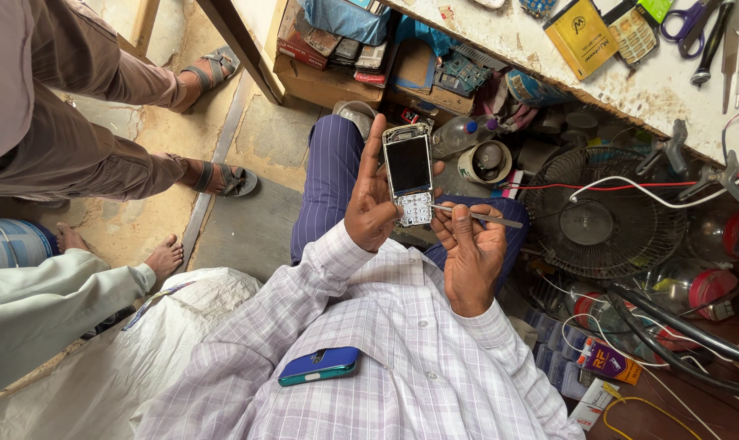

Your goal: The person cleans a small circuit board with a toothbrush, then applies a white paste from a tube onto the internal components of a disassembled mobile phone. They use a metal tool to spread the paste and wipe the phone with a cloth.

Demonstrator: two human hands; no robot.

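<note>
My left hand (371,204) grips a small keypad phone (409,173) with its front cover off, dark screen facing up and bare white keypad contacts showing. My right hand (469,244) holds thin metal tweezers (477,215), their tip touching the phone's lower right edge near the keypad. Both hands are raised over my lap, above my blue striped trousers (330,175). A blue smartphone (320,365) lies on my checked shirt near the chest.
A worn white workbench (630,90) at upper right carries scissors (685,21), tools and a yellow box (581,34). Beneath it sit a fan grille (601,213), wires, bottles and boxes. Two other people are at left: sandalled feet (214,175) and a bare foot (164,257).
</note>
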